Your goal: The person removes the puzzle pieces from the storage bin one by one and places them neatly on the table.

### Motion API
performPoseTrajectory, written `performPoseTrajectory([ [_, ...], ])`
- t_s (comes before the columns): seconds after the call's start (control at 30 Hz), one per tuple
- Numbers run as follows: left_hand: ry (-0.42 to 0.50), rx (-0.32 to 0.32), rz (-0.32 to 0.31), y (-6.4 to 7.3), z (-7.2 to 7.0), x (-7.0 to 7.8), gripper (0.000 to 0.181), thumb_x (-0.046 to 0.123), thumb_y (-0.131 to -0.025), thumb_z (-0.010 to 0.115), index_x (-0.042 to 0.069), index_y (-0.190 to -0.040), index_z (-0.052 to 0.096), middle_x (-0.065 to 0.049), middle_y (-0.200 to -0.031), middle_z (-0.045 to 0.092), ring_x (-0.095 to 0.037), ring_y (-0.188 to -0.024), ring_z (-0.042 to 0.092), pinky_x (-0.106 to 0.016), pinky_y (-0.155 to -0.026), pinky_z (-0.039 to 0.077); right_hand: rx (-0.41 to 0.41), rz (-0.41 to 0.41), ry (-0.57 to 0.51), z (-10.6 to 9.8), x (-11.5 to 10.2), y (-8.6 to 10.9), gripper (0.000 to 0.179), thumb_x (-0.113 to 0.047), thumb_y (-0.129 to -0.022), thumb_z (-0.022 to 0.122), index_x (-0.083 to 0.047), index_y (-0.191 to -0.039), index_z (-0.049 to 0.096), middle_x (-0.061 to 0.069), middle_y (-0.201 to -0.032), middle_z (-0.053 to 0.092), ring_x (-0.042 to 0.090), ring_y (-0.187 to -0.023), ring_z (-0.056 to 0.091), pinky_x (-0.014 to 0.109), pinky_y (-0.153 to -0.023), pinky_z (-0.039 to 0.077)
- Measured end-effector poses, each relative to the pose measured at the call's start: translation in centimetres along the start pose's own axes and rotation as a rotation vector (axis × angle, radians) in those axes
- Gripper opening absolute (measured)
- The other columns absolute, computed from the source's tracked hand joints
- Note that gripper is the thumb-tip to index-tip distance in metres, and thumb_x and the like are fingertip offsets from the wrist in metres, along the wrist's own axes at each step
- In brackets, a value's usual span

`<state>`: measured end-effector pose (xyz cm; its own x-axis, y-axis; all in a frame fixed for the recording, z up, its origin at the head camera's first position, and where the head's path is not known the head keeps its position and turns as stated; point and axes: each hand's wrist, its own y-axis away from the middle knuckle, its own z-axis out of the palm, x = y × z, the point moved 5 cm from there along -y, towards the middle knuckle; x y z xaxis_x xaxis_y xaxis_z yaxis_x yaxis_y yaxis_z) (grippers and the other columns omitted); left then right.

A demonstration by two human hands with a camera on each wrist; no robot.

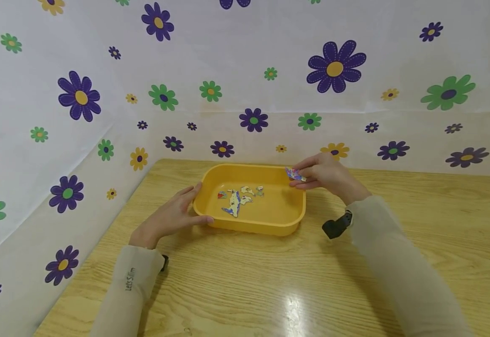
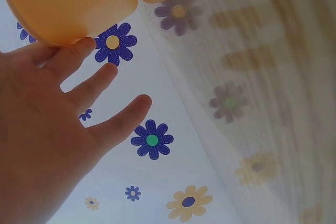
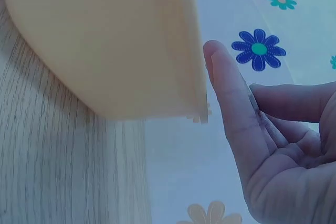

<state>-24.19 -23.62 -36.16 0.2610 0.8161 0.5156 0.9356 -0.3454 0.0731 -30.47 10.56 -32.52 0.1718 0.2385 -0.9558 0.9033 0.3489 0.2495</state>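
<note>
A yellow plastic tray (image 1: 266,228) stands on the wooden table. Several small, flat, irregular puzzle pieces (image 1: 234,204), printed in cream and blue, lie in its left half. My left hand (image 1: 171,216) rests against the tray's left end, thumb at the front rim and fingers at the side; in the left wrist view those fingers are spread, fairly straight. Above the tray's back right corner my right hand (image 1: 321,175) pinches a purple-blue puzzle piece (image 1: 294,174) between thumb and fingers. In the right wrist view the hand is beside the tray wall, the piece mostly hidden by fingers.
A white sheet (image 1: 228,56) printed with flowers hangs behind and to the left of the table (image 1: 245,281). Wood surface extends in front of the tray and to its right. A dark wrist device (image 1: 337,227) hangs below the right cuff.
</note>
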Motion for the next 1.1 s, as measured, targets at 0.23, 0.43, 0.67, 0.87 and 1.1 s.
performPoseTrajectory([
  [0.23, -0.005, 0.007, 0.002, 0.1, -0.2, 0.1, 0.111, 0.06, -0.085, 0.075, 0.002, -0.161, 0.017, -0.024, -0.164, 0.022, -0.041, -0.15, 0.019, -0.062, -0.118, 0.022, 0.028, -0.014, -0.02, -1.2, 0.3, 0.4, 0.037, 0.005, -0.105, 0.042, 0.02, -0.139, 0.046, 0.036, -0.13, 0.052, 0.015, -0.081, 0.074, 0.027, -0.079, 0.06],
  [0.43, -0.008, 0.003, -0.005, 0.1, -0.2, 0.0, 0.113, 0.061, -0.084, 0.075, 0.003, -0.161, 0.017, -0.024, -0.164, 0.021, -0.042, -0.151, 0.018, -0.064, -0.117, 0.022, 0.054, -0.031, -0.016, -2.5, 1.0, 0.9, 0.038, 0.003, -0.106, 0.043, 0.019, -0.141, 0.045, 0.032, -0.13, 0.052, 0.014, -0.082, 0.075, 0.028, -0.08, 0.06],
  [0.67, -0.037, 0.014, 0.002, 0.2, -0.2, 0.1, 0.113, 0.063, -0.084, 0.074, 0.005, -0.162, 0.018, -0.019, -0.166, 0.021, -0.039, -0.153, 0.012, -0.067, -0.115, 0.022, 0.104, -0.039, -0.007, -4.1, 1.6, 1.5, 0.037, 0.002, -0.105, 0.047, 0.02, -0.138, 0.046, 0.026, -0.121, 0.057, 0.011, -0.081, 0.074, 0.028, -0.08, 0.06],
  [0.87, -0.073, 0.022, 0.009, 0.2, -0.2, 0.2, 0.112, 0.062, -0.083, 0.075, 0.006, -0.162, 0.018, -0.012, -0.168, 0.017, -0.036, -0.154, 0.005, -0.067, -0.116, 0.017, 0.128, 0.0, -0.018, -5.7, 2.3, 2.1, 0.034, 0.002, -0.105, 0.049, 0.017, -0.135, 0.043, 0.021, -0.115, 0.059, 0.013, -0.081, 0.074, 0.027, -0.08, 0.06],
  [1.1, -0.093, 0.033, 0.029, 0.1, -0.1, 0.2, 0.112, 0.062, -0.084, 0.075, 0.005, -0.162, 0.019, -0.012, -0.168, 0.016, -0.037, -0.154, 0.006, -0.067, -0.116, 0.018, 0.16, -0.021, 0.015, -7.6, 3.1, 2.7, 0.027, 0.003, -0.103, 0.05, 0.017, -0.126, 0.046, 0.01, -0.1, 0.063, 0.01, -0.077, 0.071, 0.026, -0.079, 0.06],
])
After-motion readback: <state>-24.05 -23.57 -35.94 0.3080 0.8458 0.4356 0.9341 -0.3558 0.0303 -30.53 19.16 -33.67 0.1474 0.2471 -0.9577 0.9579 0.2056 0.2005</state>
